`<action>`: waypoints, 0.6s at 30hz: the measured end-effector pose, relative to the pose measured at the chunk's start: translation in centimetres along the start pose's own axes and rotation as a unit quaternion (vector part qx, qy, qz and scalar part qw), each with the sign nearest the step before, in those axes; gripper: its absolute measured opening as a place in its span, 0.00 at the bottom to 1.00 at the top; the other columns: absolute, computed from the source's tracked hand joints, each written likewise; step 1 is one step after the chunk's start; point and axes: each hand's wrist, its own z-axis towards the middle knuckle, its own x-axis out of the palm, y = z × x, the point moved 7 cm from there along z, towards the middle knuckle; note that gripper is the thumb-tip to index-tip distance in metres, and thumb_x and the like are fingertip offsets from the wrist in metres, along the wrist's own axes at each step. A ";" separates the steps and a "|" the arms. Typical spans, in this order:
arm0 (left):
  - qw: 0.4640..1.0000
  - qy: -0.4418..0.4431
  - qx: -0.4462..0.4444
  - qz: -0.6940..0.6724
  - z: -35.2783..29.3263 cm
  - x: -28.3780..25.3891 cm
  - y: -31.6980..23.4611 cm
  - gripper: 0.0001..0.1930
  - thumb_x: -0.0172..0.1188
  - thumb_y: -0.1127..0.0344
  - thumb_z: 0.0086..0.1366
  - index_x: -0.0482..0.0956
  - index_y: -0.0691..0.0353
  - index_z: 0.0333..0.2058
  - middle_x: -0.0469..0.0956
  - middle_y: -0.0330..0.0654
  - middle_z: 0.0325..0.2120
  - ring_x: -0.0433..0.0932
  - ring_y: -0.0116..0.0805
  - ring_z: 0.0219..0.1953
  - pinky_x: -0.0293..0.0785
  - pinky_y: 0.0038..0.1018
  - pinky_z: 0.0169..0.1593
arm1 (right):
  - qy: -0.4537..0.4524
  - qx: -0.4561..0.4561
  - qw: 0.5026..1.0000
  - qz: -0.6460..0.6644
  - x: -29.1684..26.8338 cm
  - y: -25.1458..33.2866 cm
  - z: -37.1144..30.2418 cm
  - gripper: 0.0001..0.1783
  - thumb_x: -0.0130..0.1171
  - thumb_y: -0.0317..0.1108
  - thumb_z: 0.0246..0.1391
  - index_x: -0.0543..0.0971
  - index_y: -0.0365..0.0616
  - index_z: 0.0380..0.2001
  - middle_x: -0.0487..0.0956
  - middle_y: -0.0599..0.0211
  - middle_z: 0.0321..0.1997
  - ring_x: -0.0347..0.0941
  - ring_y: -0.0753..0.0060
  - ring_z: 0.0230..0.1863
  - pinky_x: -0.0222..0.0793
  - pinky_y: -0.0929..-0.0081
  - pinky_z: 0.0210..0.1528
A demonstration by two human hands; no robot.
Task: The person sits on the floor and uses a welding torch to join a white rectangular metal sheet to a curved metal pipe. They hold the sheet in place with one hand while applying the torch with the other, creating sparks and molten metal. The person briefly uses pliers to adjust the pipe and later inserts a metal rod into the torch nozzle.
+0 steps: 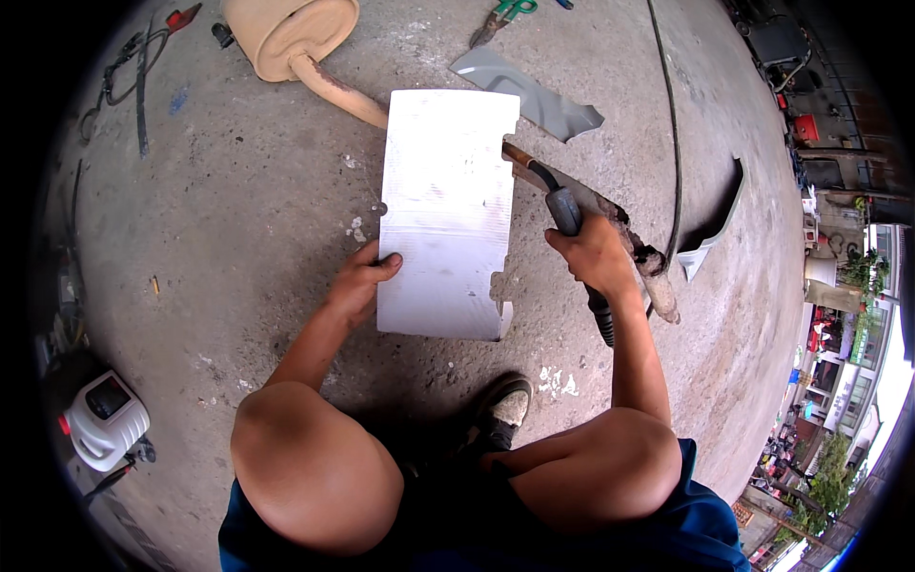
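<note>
My left hand [360, 283] grips the lower left edge of a white rectangular sheet [446, 229], thumb on its face. Notches break the sheet's right edge, and it covers part of the floor behind it. My right hand [600, 253] is closed around a welding torch [564, 212] with a dark handle. The torch's bent neck runs up and left to the sheet's right edge, where its tip is partly hidden. Beneath the torch lies a rusty, ragged metal piece [651, 262]. A tan muffler [294, 36] lies beyond, its pipe [335, 93] running behind the sheet.
Green-handled snips [502, 17] and a bent grey metal sheet [529, 92] lie at the far side. A curved grey piece [720, 221] and a dark cable [671, 124] are to the right. A white jug [107, 421] stands at the left. My shoe [505, 405] rests on the concrete.
</note>
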 end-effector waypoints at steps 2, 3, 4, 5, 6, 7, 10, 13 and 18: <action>1.000 0.002 -0.002 0.002 0.1 0.2 0.2 0.22 0.54 0.70 0.63 0.65 0.69 0.55 0.73 0.48 0.48 0.72 0.39 0.51 0.66 0.35 0.54 | 0.001 -0.002 1.000 -0.004 -0.1 0.1 0.0 0.22 0.62 0.43 0.44 0.75 0.30 0.30 0.75 0.46 0.20 0.75 0.52 0.26 0.68 0.61 0.33; 1.000 0.001 -0.004 0.005 0.1 0.3 0.2 0.22 0.55 0.70 0.63 0.65 0.69 0.55 0.73 0.48 0.48 0.72 0.39 0.51 0.66 0.35 0.54 | -0.003 -0.004 1.000 -0.002 -0.1 0.0 0.0 0.22 0.62 0.43 0.44 0.75 0.30 0.30 0.75 0.46 0.20 0.76 0.53 0.26 0.68 0.61 0.32; 1.000 -0.001 -0.005 0.007 0.1 0.3 0.3 0.22 0.55 0.70 0.63 0.65 0.69 0.55 0.73 0.49 0.48 0.72 0.39 0.51 0.66 0.35 0.54 | -0.008 -0.005 1.000 0.000 0.0 0.0 0.0 0.21 0.62 0.42 0.44 0.75 0.30 0.30 0.75 0.47 0.19 0.76 0.53 0.26 0.68 0.61 0.32; 1.000 0.001 -0.007 0.010 0.1 0.3 0.4 0.22 0.55 0.69 0.63 0.65 0.69 0.55 0.73 0.49 0.48 0.72 0.39 0.51 0.66 0.35 0.54 | -0.012 -0.007 1.000 0.003 0.1 -0.1 0.0 0.21 0.62 0.42 0.44 0.75 0.30 0.30 0.75 0.47 0.19 0.76 0.54 0.25 0.68 0.62 0.31; 1.000 0.003 -0.007 0.011 0.2 0.4 0.5 0.22 0.55 0.69 0.63 0.65 0.69 0.55 0.73 0.49 0.48 0.72 0.39 0.51 0.66 0.35 0.54 | -0.010 -0.006 1.000 0.005 0.1 -0.2 0.0 0.21 0.63 0.42 0.44 0.75 0.30 0.29 0.75 0.48 0.19 0.76 0.55 0.24 0.68 0.62 0.30; 1.000 0.005 -0.008 0.012 0.2 0.4 0.5 0.23 0.56 0.69 0.63 0.65 0.69 0.55 0.73 0.49 0.48 0.72 0.39 0.50 0.66 0.35 0.54 | -0.007 -0.005 1.000 0.007 0.2 -0.3 0.1 0.21 0.63 0.42 0.44 0.75 0.31 0.29 0.75 0.49 0.18 0.76 0.56 0.23 0.68 0.63 0.29; 0.999 -0.008 -0.021 0.032 0.2 0.5 0.5 0.23 0.56 0.68 0.63 0.65 0.70 0.55 0.73 0.49 0.47 0.71 0.40 0.50 0.66 0.35 0.54 | -0.008 -0.001 1.000 0.005 0.4 -0.8 0.2 0.20 0.63 0.41 0.44 0.75 0.31 0.28 0.75 0.51 0.17 0.75 0.60 0.21 0.68 0.65 0.27; 0.999 -0.010 -0.025 0.029 0.1 0.7 0.5 0.23 0.56 0.67 0.62 0.65 0.69 0.55 0.73 0.49 0.47 0.71 0.40 0.51 0.66 0.35 0.54 | 0.031 0.043 0.999 0.010 0.4 -0.6 0.1 0.22 0.62 0.40 0.43 0.75 0.31 0.35 0.76 0.43 0.30 0.74 0.49 0.36 0.69 0.62 0.39; 1.000 0.003 -0.008 0.023 0.1 0.5 0.5 0.23 0.57 0.66 0.62 0.65 0.68 0.55 0.73 0.48 0.47 0.71 0.40 0.50 0.66 0.35 0.54 | 0.047 0.061 0.997 0.017 0.7 -0.7 0.1 0.24 0.62 0.40 0.42 0.75 0.31 0.39 0.77 0.38 0.37 0.74 0.43 0.43 0.69 0.59 0.46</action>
